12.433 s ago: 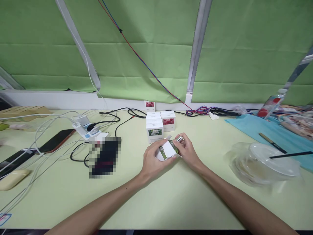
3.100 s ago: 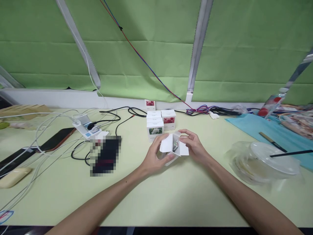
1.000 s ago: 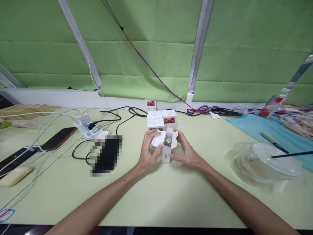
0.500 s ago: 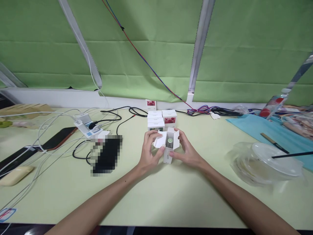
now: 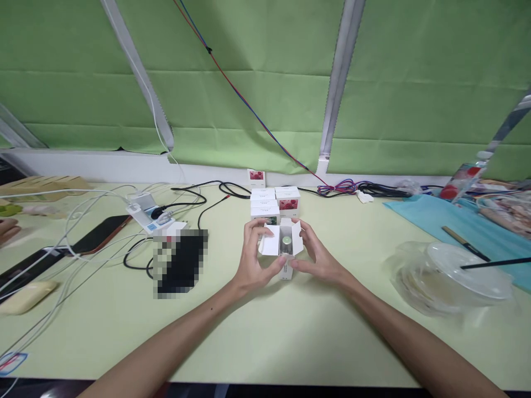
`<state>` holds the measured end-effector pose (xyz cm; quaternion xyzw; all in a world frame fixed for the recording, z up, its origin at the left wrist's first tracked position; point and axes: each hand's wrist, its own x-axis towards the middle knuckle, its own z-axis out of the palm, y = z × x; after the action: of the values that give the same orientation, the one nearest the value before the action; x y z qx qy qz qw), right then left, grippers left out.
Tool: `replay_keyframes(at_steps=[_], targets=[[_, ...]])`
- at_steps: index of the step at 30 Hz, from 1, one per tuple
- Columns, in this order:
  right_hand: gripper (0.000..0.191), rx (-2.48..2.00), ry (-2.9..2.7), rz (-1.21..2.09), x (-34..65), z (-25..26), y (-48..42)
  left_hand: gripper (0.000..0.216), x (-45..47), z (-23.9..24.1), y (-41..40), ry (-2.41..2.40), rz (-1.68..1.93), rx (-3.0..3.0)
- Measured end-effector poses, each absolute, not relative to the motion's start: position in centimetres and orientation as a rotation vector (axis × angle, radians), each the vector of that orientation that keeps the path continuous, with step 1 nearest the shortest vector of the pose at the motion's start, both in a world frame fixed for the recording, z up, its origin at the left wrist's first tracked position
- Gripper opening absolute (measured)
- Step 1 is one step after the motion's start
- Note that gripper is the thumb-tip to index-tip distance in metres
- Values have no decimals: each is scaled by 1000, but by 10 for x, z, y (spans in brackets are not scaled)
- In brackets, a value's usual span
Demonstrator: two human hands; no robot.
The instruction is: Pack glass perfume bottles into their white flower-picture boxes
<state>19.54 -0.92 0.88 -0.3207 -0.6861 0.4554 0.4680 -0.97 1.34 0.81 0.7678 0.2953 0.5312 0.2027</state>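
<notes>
A small white cardboard box (image 5: 286, 271) stands on the table between my hands, its top flaps folded outward. Inside it shows a round green-topped item (image 5: 286, 241), its lower part hidden by the box walls. My left hand (image 5: 256, 257) grips the box from the left, thumb on the front face and fingers behind the left flap. On the opposite side my right hand (image 5: 321, 260) holds it, thumb at the front and fingers by the right flap. Just behind are several closed white boxes (image 5: 264, 210), some with pictures on their faces.
To the left lie a power strip (image 5: 145, 215), tangled cables, a phone (image 5: 102, 235) and a pale yellow case (image 5: 29, 297). Another person's hand (image 5: 7, 229) shows at the left edge. At right are a lidded bowl in plastic (image 5: 468, 271), a blue cloth (image 5: 418, 213) and a bottle (image 5: 467, 177).
The box's flaps have spread wider apart, and my fingers have shifted slightly around them. Another person's hand has come into view at the left edge.
</notes>
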Motion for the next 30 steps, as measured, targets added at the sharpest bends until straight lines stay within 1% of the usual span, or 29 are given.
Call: replay_keyframes(at_steps=[7,13,20,25,30], targets=[[88,-760,-1709,1141,196,8,-10,39,-10,10,14,783,1427,2109],[85,-806,-1699,1098,192,9,-12,36,-8,11,14,722,1346,2007],[89,-862,-1663,1054,188,10,-13,37,-10,14,12,743,1292,1939],[86,-812,-1649,1033,191,7,-8,38,-9,14,11,715,1303,1935],[92,-880,-1641,1062,197,4,-6,40,-6,10,11,764,1360,1938]])
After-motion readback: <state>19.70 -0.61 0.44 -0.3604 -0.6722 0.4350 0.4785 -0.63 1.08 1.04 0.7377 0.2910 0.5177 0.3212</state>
